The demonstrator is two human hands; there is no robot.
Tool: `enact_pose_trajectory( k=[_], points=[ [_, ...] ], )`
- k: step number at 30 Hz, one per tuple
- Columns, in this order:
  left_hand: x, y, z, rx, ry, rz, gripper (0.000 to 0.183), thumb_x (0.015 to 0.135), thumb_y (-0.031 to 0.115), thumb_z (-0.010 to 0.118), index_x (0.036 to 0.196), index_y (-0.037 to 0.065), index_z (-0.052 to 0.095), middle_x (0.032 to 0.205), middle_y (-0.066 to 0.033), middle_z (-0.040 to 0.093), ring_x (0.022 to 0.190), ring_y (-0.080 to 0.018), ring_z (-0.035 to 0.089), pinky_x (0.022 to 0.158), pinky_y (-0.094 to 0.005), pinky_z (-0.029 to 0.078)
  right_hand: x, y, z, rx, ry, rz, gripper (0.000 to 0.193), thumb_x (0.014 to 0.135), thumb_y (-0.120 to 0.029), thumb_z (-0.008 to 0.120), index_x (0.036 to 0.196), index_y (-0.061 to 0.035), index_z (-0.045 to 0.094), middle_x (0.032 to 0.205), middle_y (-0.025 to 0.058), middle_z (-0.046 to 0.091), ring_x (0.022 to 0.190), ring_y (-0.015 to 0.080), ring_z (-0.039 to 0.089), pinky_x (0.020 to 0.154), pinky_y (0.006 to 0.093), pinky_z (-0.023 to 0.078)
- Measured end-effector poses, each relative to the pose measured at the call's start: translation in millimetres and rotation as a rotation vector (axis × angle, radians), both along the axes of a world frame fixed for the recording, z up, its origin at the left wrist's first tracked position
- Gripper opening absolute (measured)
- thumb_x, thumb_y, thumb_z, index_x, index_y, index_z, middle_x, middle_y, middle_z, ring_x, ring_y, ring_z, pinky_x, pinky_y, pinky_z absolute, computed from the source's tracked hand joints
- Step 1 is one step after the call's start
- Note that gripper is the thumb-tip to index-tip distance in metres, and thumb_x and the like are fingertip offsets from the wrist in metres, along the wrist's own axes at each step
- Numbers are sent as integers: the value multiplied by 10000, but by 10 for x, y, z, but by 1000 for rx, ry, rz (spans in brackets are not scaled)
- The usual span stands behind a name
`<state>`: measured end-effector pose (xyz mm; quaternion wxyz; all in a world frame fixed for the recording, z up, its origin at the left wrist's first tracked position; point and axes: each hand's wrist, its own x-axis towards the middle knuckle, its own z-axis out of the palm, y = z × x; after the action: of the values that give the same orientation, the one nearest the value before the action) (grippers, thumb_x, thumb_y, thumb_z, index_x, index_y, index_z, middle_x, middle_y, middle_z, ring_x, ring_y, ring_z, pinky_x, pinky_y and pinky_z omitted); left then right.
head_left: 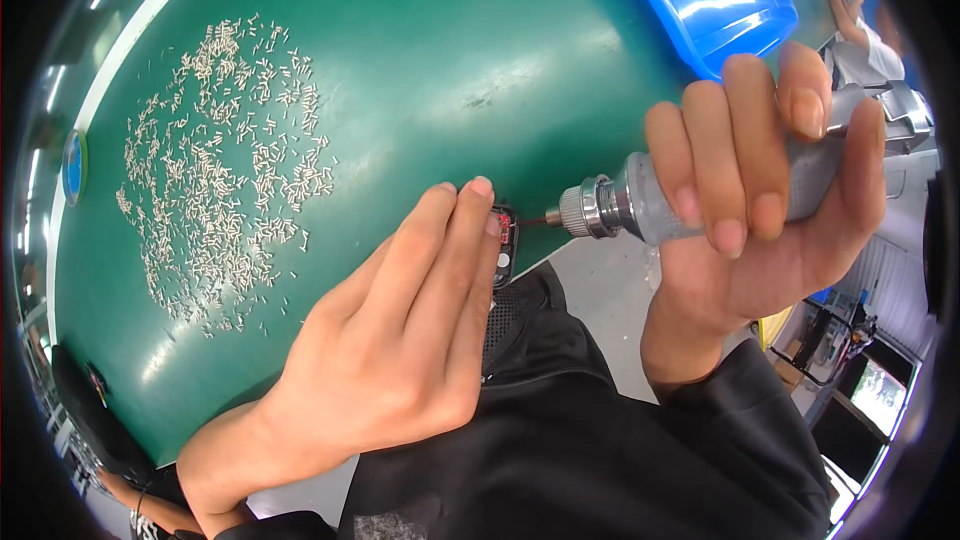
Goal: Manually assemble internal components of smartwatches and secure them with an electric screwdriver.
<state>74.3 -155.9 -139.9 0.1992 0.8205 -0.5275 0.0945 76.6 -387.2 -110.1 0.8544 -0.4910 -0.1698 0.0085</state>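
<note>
My right hand [745,170] is wrapped round a grey electric screwdriver [655,195], which lies sideways with its silver collar and thin bit pointing left. The bit's tip reaches a small black casing [505,250] with a red part and a white round spot inside; whether it touches a screw is too small to tell. Fingers together, my left hand [400,310] holds that casing at the near edge of the green table [440,60]. Its fingers cover the casing's left side. Many small silver screws [215,190] lie scattered on the table to the left.
A blue plastic bin [715,0] stands at the far right of the table. At the left edge is a small round blue dish [74,168]. Another person's arm [845,10] shows at the far right, and another arm [150,505] at the lower left.
</note>
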Motion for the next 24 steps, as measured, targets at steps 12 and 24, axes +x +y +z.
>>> enact_pose_trajectory(
  k=[12,24],
  points=[
    [-42,-5,-35,-38,3,18,364,604,-53,654,945,-176,630,1086,-266,629,951,-370,631,708,-388,576,136,109,-7,-40,30,177,310,1030,-346,351,883,-103,475,612,-12,451,508,99,438,589,278,392],
    [-130,15,-71,-88,-59,43,390,631,12,640,980,-162,637,1104,-251,616,980,-337,599,780,-366,558,41,441,92,-104,-35,74,224,985,-258,413,834,-95,443,535,-35,389,402,80,341,501,250,340]
  ],
)
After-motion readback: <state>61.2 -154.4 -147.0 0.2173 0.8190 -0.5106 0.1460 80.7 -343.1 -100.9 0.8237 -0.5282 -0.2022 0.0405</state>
